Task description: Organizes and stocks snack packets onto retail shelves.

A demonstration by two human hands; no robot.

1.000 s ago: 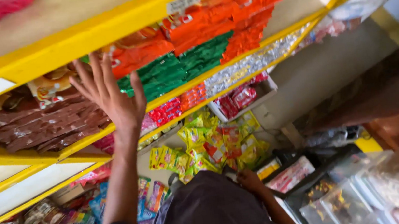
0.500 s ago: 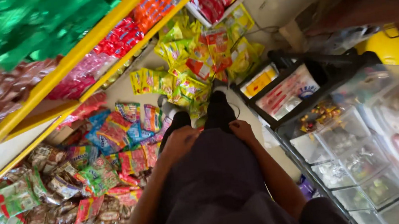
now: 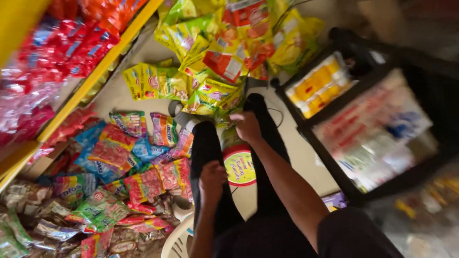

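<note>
A: The round container (image 3: 238, 159) with the yellow-green label stands on the floor (image 3: 300, 155) between the person's legs. The right hand (image 3: 247, 126) rests on its top, fingers curled; I cannot tell if they grip it.

B: And the left hand (image 3: 212, 180)?

A: It lies on the left knee, fingers bent together. Bright snack packets (image 3: 129, 151) lie just beside, toward the yellow shelf (image 3: 94, 80).

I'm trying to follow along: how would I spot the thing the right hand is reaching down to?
Look down between the person's dark trouser legs to the floor. There stands a round container, its top a yellow-green disc ringed in red, just under the right hand. The packets around it are flat and crinkled; it alone is round.
</note>
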